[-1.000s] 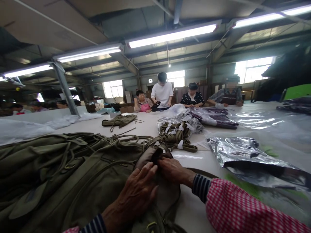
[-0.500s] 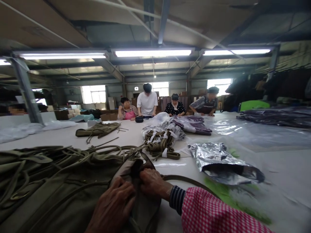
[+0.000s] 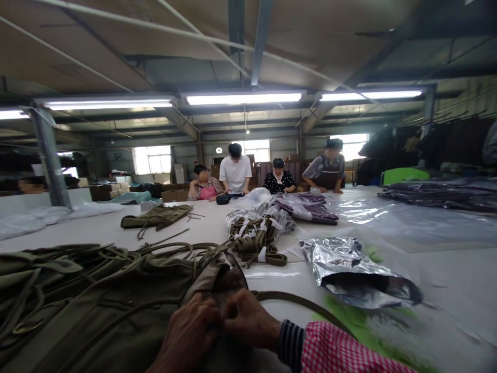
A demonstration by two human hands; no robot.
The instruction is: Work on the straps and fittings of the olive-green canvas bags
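A heap of olive green canvas bags [image 3: 97,295] with long straps covers the near left of a big white table [image 3: 202,228]. My left hand [image 3: 190,336] and my right hand [image 3: 248,318] meet at the bottom centre, both closed on the opening of the topmost olive bag [image 3: 217,282], knuckles touching. My right sleeve is red-and-white checked over a dark striped cuff. The fingertips are tucked into the fabric and hidden.
A bundle of olive straps with white tags [image 3: 256,241] lies just beyond the bag. Silvery plastic bags [image 3: 349,267] lie to the right, another olive bag [image 3: 157,216] farther back. Several people [image 3: 235,173] work at the table's far end beside purple packed goods [image 3: 310,204].
The view has tilted up, so the hands sit lower in frame. Both hands have drawn together and curled tighter on the bag's opening; the left was lying flatter a second ago.
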